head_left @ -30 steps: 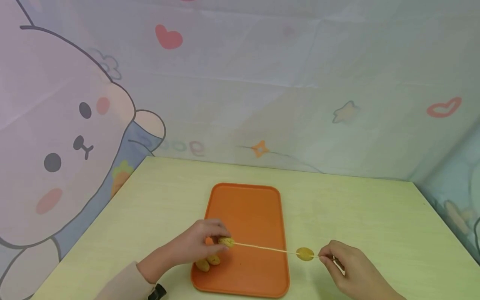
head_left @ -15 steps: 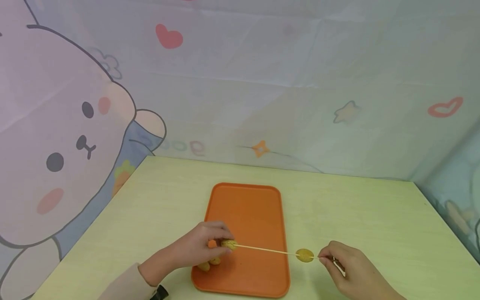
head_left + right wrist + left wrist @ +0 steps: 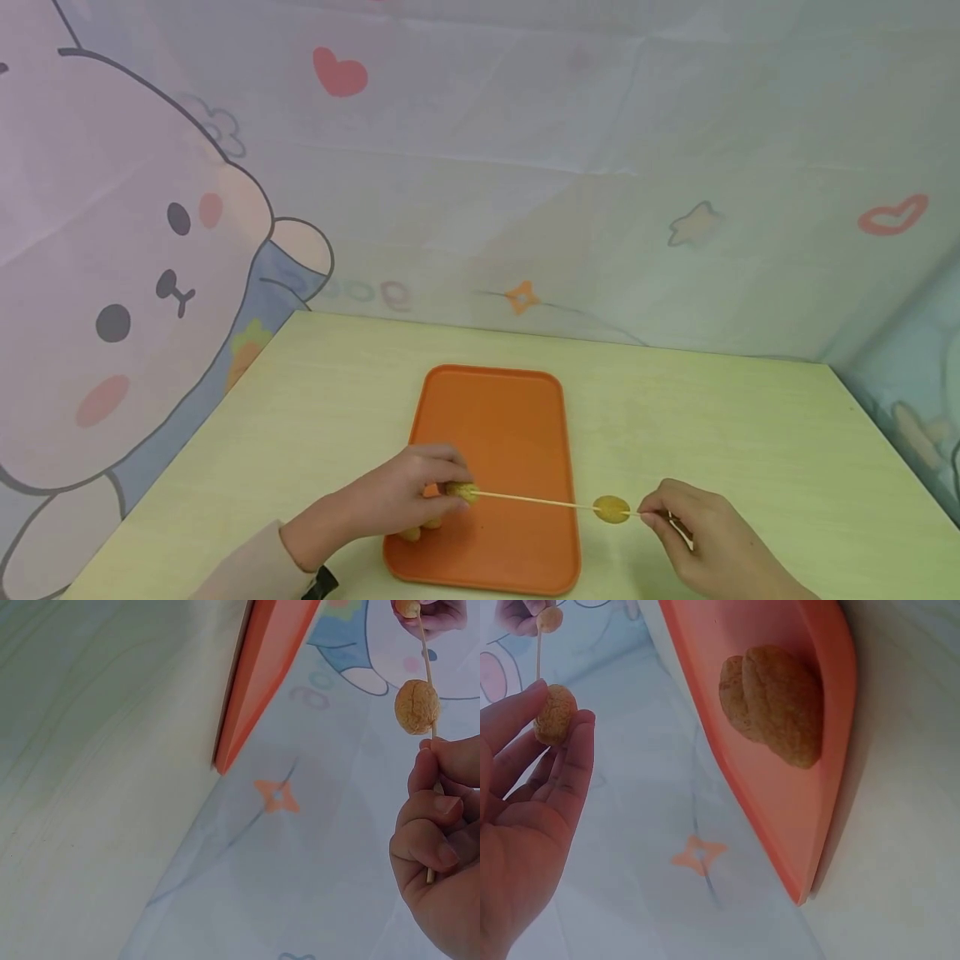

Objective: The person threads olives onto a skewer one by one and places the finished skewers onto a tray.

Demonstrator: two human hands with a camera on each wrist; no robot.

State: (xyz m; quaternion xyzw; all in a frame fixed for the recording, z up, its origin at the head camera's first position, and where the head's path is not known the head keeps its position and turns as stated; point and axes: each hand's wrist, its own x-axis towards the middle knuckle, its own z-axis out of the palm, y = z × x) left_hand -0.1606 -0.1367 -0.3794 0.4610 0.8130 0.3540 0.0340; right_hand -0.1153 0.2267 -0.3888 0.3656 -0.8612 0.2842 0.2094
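My right hand (image 3: pixel 701 533) grips one end of a thin wooden skewer (image 3: pixel 532 500), its tail showing below the curled fingers in the right wrist view. Threaded near that hand is a wrinkled golden-brown oval ball (image 3: pixel 417 707), like a fried puff. At the skewer's other end, my left hand (image 3: pixel 408 492) pinches a second wrinkled ball (image 3: pixel 555 714) between thumb and fingertips, and the skewer's tip meets it. The skewer spans from the orange tray (image 3: pixel 495 408) to the table on its right. Loose balls (image 3: pixel 776 705) lie on the tray, partly hidden by the left hand in the head view.
The tray has a raised rim and lies lengthwise on a pale yellow-green table (image 3: pixel 697 433). A printed cartoon cloth (image 3: pixel 480 167) hangs behind the table's far edge. A dark band (image 3: pixel 321 583) shows by the left sleeve.
My left hand has shifted slightly right and downward with its ball, hiding more of the loose balls beneath. The right hand has stayed nearly still.
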